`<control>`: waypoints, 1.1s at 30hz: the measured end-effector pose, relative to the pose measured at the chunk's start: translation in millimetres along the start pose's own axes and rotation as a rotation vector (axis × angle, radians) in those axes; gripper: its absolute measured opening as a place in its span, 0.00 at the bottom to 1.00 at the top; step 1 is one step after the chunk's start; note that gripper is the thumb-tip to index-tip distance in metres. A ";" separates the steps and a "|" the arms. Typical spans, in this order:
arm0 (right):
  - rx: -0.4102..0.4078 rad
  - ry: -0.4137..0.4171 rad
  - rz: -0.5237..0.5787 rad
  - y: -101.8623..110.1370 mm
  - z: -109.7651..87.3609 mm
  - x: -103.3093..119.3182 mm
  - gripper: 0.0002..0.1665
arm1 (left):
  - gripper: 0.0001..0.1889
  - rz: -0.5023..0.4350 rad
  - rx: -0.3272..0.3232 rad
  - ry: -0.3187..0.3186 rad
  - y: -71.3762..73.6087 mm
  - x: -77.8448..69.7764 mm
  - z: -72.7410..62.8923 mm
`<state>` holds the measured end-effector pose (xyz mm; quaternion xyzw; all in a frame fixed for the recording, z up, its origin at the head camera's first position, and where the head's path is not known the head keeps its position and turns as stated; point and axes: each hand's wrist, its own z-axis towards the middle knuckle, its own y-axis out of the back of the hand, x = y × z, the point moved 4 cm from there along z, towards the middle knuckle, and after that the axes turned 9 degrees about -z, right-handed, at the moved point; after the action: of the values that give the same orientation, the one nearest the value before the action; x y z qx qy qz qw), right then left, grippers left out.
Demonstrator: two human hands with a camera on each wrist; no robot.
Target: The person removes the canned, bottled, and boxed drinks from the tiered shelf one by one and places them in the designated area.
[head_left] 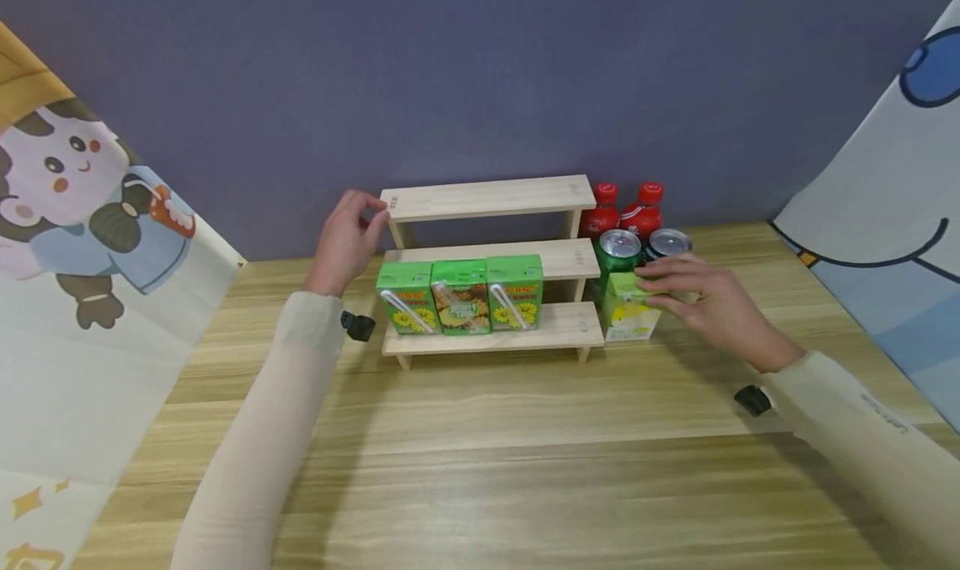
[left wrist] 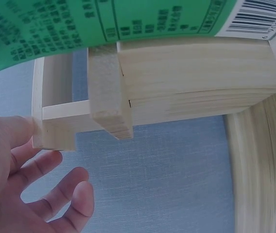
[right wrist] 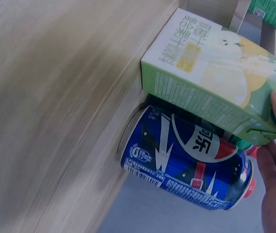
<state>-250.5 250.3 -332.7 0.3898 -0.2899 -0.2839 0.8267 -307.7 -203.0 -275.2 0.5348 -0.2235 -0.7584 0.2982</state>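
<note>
A three-tier wooden shelf (head_left: 487, 199) stands against the back wall. My left hand (head_left: 345, 241) pinches the left end of its top board, thumb and index finger around the corner in the left wrist view, other fingers loosely bent. To the right of the shelf, a light green and white juice carton (head_left: 628, 318) stands upright on the table. My right hand (head_left: 708, 299) grips this carton by its top; the right wrist view shows the thumb on one side and fingers on the other. Behind it are a blue cola can (right wrist: 184, 160) and a green can (head_left: 619, 257).
Three green drink cartons (head_left: 461, 297) with straws stand side by side on the lowest tier. Two red-capped bottles (head_left: 641, 212) are behind the cans. A dark blue wall (head_left: 480, 70) closes off the back, and printed cartoon panels (head_left: 75, 212) flank the wooden table (head_left: 510, 487).
</note>
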 end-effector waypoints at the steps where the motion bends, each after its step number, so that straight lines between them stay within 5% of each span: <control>1: -0.007 -0.002 0.000 -0.4 0.8 0.5 0.23 | 0.16 -0.001 0.000 0.000 0.2 -0.2 0.0; 33: -0.105 -0.068 -0.076 -7.7 8.7 8.8 0.15 | 0.15 -0.018 -0.012 -0.015 -0.8 2.7 1.3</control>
<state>-252.6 235.9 -332.1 0.3467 -0.2876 -0.3430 0.8243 -309.8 -204.3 -277.1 0.5291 -0.2163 -0.7665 0.2929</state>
